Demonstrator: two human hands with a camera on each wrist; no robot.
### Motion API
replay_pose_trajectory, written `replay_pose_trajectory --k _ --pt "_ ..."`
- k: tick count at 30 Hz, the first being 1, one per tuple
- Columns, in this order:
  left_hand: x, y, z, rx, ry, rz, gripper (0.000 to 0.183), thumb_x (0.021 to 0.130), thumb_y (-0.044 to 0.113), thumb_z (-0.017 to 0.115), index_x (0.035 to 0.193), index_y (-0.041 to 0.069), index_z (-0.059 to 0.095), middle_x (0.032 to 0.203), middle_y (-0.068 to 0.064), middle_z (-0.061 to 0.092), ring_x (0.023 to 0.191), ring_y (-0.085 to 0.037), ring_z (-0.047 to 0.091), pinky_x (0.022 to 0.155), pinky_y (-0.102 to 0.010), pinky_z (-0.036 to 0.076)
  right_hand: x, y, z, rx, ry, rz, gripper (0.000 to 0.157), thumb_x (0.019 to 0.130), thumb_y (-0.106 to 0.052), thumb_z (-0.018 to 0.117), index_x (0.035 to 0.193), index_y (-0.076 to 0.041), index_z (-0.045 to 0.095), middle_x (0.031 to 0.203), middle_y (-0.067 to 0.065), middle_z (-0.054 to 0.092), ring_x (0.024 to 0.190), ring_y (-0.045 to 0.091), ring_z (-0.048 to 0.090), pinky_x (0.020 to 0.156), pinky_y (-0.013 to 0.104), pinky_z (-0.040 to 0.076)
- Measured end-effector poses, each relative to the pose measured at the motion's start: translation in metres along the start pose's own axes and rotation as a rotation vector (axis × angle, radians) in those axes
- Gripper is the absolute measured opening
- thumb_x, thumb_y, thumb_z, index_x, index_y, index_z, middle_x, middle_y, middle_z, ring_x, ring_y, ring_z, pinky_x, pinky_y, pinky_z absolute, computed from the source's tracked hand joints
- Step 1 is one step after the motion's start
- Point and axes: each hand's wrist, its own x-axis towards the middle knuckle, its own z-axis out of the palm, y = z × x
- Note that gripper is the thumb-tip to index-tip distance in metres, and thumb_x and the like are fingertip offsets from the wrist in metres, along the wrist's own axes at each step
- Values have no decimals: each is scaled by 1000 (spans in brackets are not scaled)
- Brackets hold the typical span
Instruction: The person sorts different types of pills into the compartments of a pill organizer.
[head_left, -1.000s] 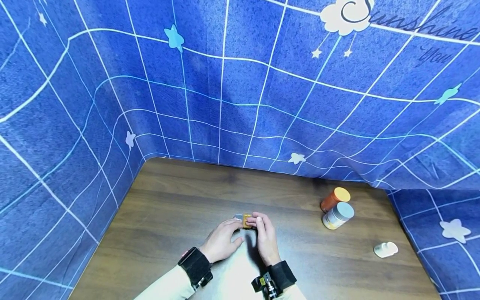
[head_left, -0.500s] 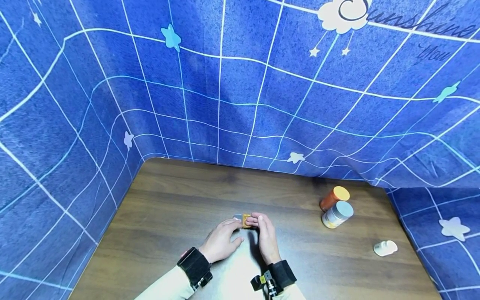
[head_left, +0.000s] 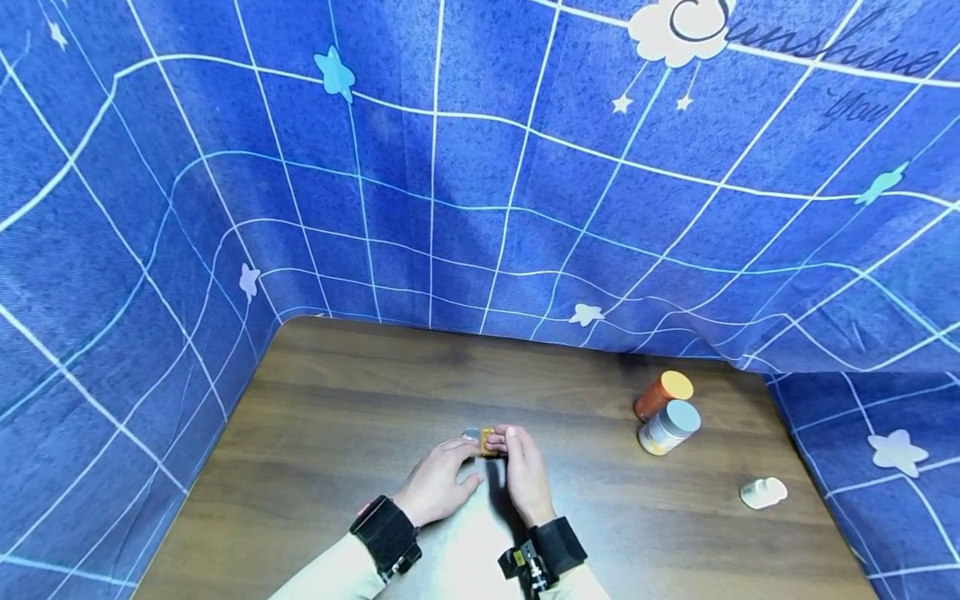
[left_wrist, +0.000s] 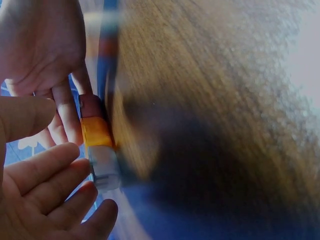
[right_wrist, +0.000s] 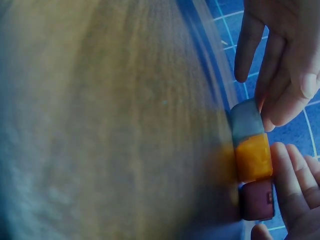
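A small pill box with three coloured sections lies on the wooden table between the two hands. In the right wrist view its grey-blue, orange and dark red sections line up in a row. My left hand reaches to the grey-blue end, its fingers extended and loosely bent. On the other side, my right hand stands on edge, fingertips beside the orange and dark red sections. In the left wrist view, fingers of both hands border one side of the box; whether they all touch it is unclear.
To the right stand an orange bottle with a yellow lid and a grey-lidded white jar. A small white bottle lies nearer the table's right edge. Blue star-patterned cloth hangs behind the table and along its sides.
The head view has shifted slightly, moving the whole scene a little left. Both hands and the pill box keep nearly the same arrangement.
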Motion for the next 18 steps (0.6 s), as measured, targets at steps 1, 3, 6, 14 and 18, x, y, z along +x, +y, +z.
replay_pose_trajectory --k 1,3,6,14,18 --pt "0 0 0 2 3 6 34 78 24 65 108 9 60 114 -8 59 113 -19 43 96 -40 38 0 -2 1 -22 5 5 38 99 -21 28 109 9 49 99 30 59 92 37 55 89 56 37" --pt "0 0 1 13 4 13 35 78 24 65 108 9 59 114 -9 59 113 -20 43 96 -41 38 0 -5 1 -52 12 14 37 98 -22 30 108 8 50 99 28 60 91 34 56 89 55 39" --pt "-1 0 0 29 0 2 36 78 24 65 109 8 59 115 -10 59 113 -21 43 95 -41 38 1 -9 3 -77 -1 28 36 98 -22 32 107 7 51 99 27 60 91 32 56 88 53 40" --pt "0 1 1 51 -10 -19 36 77 26 66 109 9 59 114 -7 59 111 -17 44 95 -39 39 3 -10 -1 -47 -58 51 39 99 -22 28 106 9 49 100 30 58 92 37 55 89 55 39" --pt "1 2 3 75 2 7 34 77 24 66 107 9 60 111 -6 60 108 -17 46 92 -39 42 9 -7 -8 12 -115 83 37 98 -18 30 106 14 47 100 34 56 92 40 53 87 55 41"
